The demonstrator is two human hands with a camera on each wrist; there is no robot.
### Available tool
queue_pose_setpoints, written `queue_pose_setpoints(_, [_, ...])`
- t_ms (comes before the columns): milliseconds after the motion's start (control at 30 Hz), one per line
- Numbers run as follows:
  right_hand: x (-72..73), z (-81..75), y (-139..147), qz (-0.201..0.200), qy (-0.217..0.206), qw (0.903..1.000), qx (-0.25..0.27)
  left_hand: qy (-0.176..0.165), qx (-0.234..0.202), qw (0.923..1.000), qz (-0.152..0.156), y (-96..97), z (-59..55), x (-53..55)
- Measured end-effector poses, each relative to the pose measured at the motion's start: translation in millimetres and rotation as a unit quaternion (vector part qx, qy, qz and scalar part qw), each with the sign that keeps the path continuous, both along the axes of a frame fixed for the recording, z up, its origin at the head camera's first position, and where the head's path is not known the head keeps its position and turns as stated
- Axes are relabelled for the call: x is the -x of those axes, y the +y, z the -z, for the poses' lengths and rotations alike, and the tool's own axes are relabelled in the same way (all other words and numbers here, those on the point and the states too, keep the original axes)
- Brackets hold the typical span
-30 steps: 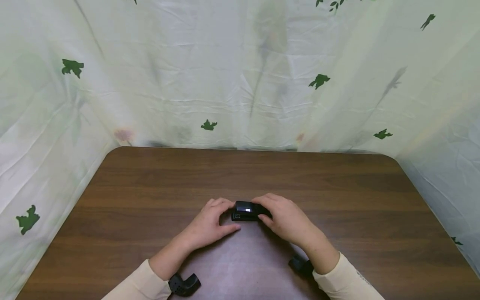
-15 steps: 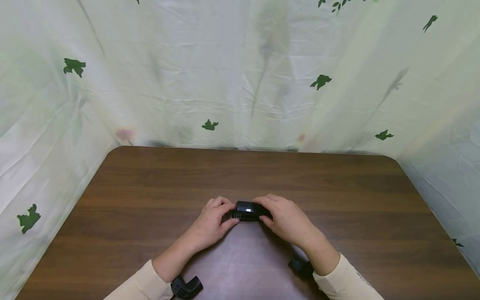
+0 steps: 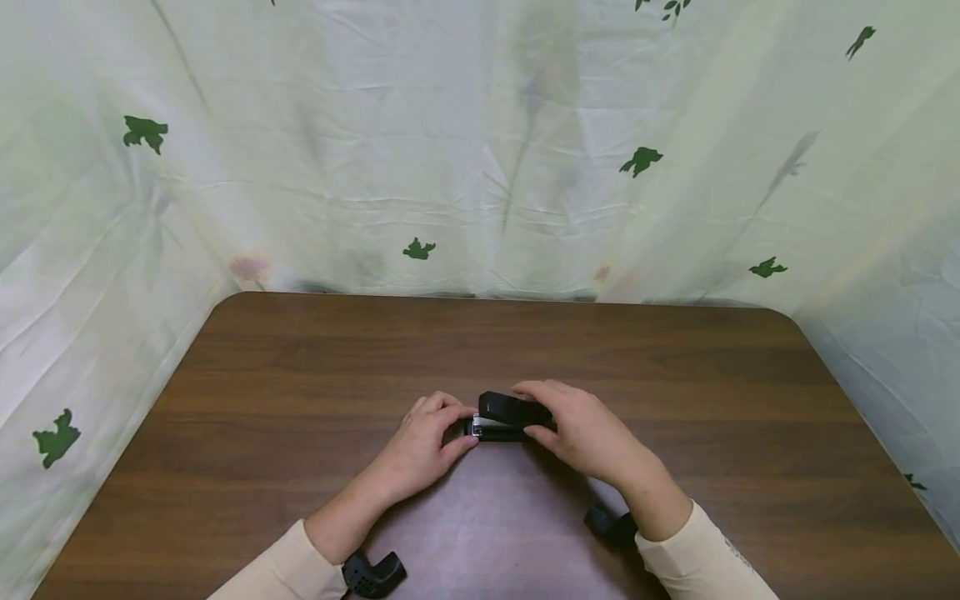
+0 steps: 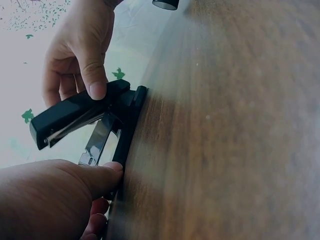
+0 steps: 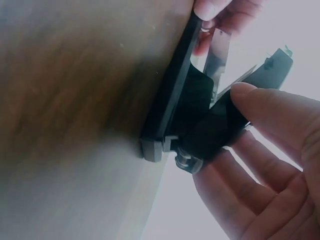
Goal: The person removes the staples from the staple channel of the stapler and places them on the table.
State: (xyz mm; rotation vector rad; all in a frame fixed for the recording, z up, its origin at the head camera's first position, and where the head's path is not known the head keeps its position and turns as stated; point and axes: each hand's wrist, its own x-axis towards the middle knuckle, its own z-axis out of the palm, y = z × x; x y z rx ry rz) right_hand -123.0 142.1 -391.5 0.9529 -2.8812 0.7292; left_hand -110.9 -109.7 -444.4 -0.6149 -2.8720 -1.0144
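A black stapler lies on the brown table between both hands, its top cover swung up from the base. Between cover and base the shiny metal staple channel shows in the left wrist view. My left hand pinches the front end of the base, thumb on the near side. My right hand grips the raised cover near the hinge, with the thumb on one side and the fingers on the other. In the right wrist view the hinge end sits close to the right fingers.
The wood-grain table spreads around the hands on all sides. Behind it and at both sides hangs a pale curtain with green leaf shapes. A black wrist device juts below the left sleeve, another below the right.
My left thumb has come in against the stapler's base. The right hand has lifted the cover up and moved slightly right, baring the metal channel.
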Motion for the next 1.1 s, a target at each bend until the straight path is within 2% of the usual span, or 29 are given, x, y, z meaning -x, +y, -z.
queue_pose_setpoints(300, [1.7, -4.2, 5, 0.0, 0.006, 0.9998, -0.017, -0.005, -0.001, 1.0, -0.008, 1.4, -0.5, -0.2])
queue_pose_setpoints(533, [2.9, -9.0, 8, 0.018, -0.02, 0.9995, -0.018, -0.009, 0.002, 0.9999, -0.011, 2.4, -0.9, 0.3])
queue_pose_setpoints(867, [5.0, -11.3, 14, 0.024, -0.033, 0.9991, -0.004, 0.005, 0.0, 0.9999, -0.011, 2.2, 0.8, -1.3])
queue_pose_setpoints(1100, [6.6, -13.1, 18, 0.029, -0.048, 0.9984, 0.002, 0.002, 0.002, 1.0, -0.008, 2.4, 0.6, -0.5])
